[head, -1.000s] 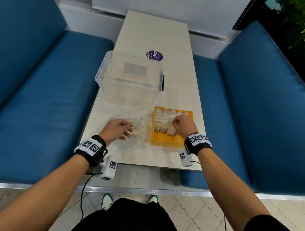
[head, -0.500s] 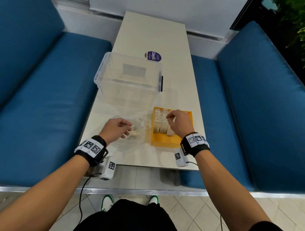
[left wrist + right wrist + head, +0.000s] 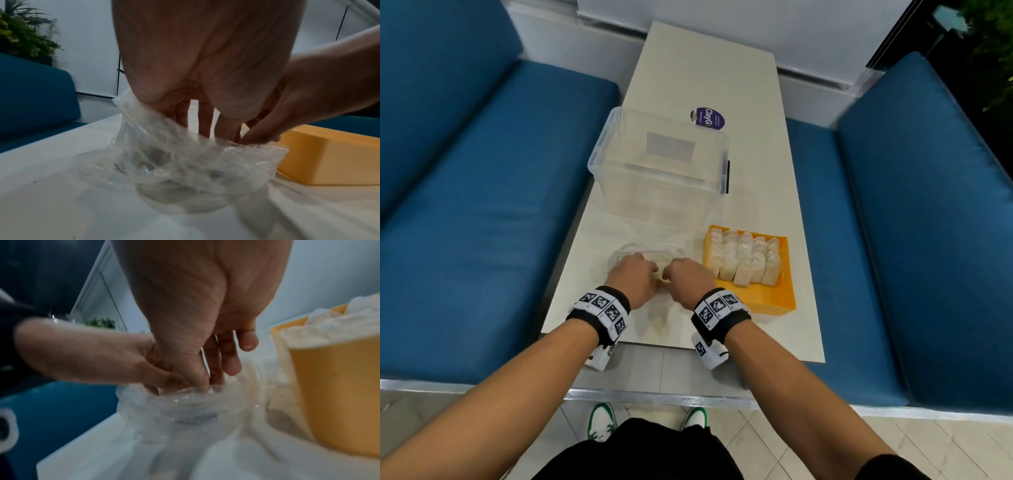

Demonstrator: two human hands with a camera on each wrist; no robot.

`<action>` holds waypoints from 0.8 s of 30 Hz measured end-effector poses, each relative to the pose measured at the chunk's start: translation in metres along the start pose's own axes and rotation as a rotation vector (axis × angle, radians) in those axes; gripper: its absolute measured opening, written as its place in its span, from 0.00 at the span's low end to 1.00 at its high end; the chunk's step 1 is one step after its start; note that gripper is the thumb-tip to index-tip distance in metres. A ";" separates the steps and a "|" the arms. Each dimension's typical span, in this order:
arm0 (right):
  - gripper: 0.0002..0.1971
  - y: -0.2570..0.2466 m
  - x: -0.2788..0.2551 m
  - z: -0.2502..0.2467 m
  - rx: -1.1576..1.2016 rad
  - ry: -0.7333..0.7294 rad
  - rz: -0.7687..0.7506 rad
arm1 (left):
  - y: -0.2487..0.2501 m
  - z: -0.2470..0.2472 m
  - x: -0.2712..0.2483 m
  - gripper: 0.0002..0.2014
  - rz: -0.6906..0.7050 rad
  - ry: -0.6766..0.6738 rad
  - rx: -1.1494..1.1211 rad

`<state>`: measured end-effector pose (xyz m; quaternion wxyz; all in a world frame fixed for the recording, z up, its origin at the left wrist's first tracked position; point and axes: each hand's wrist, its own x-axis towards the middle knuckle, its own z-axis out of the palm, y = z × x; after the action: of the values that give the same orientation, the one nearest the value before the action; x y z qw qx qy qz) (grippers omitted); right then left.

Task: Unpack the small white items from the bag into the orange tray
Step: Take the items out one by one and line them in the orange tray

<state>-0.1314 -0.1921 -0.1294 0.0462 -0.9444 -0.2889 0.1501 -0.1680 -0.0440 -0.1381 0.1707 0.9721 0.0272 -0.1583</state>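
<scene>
On the white table (image 3: 739, 85), the clear plastic bag (image 3: 185, 165) lies crumpled just left of the orange tray (image 3: 770, 301). The left hand (image 3: 635, 279) sits at the bag's left side, its fingers (image 3: 203, 116) reaching down straight into the mouth and the film draped over them; whether they hold the film or only press it open cannot be told. Just beside it, touching at the fingertips, the right hand (image 3: 690, 279) dips its thumb and forefinger (image 3: 197, 376) into the same opening, pinched together, while its other fingers hang loosely above the rim. What they pinch is hidden by the film. Further right, the small white items (image 3: 744, 258) stand packed in rows in the far part of the tray, the near strip bare. Behind the bag stands a clear plastic bin (image 3: 661, 164).
</scene>
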 end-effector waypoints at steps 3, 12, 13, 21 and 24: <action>0.07 -0.006 0.001 0.012 -0.102 0.004 -0.007 | -0.004 0.006 -0.001 0.17 0.018 0.024 0.031; 0.07 -0.010 0.003 0.014 -0.099 0.032 0.028 | -0.016 0.012 -0.004 0.07 0.110 0.116 0.055; 0.06 -0.010 0.003 0.015 -0.081 0.033 0.046 | -0.016 0.011 -0.006 0.07 0.126 0.137 0.082; 0.07 -0.015 0.005 0.017 -0.014 0.060 0.135 | -0.009 0.006 -0.011 0.12 0.013 0.132 0.295; 0.06 -0.014 0.004 0.019 -0.004 0.068 0.137 | -0.008 0.005 -0.008 0.14 -0.004 0.121 0.295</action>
<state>-0.1413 -0.1779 -0.1458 0.0435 -0.9666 -0.2220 0.1202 -0.1782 -0.0387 -0.1428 0.0236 0.9944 0.0157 -0.1018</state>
